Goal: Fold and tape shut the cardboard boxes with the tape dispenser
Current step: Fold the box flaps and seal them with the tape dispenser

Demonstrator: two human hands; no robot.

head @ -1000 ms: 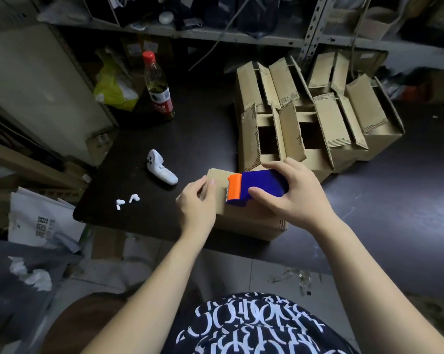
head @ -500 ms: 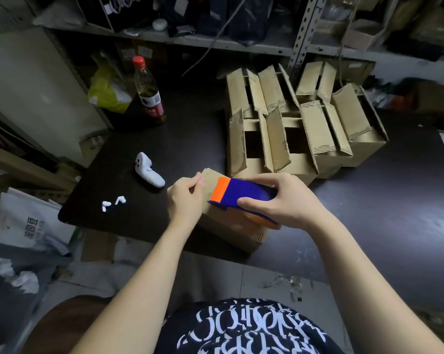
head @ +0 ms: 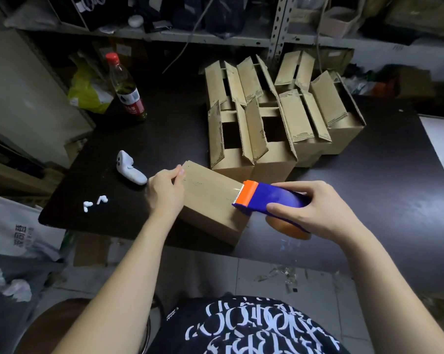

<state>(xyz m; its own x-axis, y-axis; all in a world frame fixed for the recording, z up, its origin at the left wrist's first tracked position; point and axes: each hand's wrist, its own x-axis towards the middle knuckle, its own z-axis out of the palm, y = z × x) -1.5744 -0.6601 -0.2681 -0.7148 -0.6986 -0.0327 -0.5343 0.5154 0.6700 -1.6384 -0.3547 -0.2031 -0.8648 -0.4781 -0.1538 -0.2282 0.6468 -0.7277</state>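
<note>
A closed cardboard box [head: 210, 200] lies at the near edge of the black table [head: 369, 200], its top flaps folded flat. My left hand [head: 166, 191] presses on the box's left end, fingers over the top edge. My right hand [head: 307, 209] grips a blue tape dispenser [head: 269, 200] with an orange blade end. The blade end sits at the box's right end, and a shiny strip of clear tape runs along the top seam. An orange roll core shows under my right hand.
Several open cardboard boxes [head: 279, 111] with raised flaps stand behind. A white controller [head: 129, 169] and two white earbuds [head: 94, 201] lie at the left. A red-capped bottle [head: 126, 90] stands at the back left. Metal shelving [head: 274, 34] runs behind.
My right hand has drawn the tape dispenser from the left part of the box's top across to its right end. My left hand has stayed on the left end.
</note>
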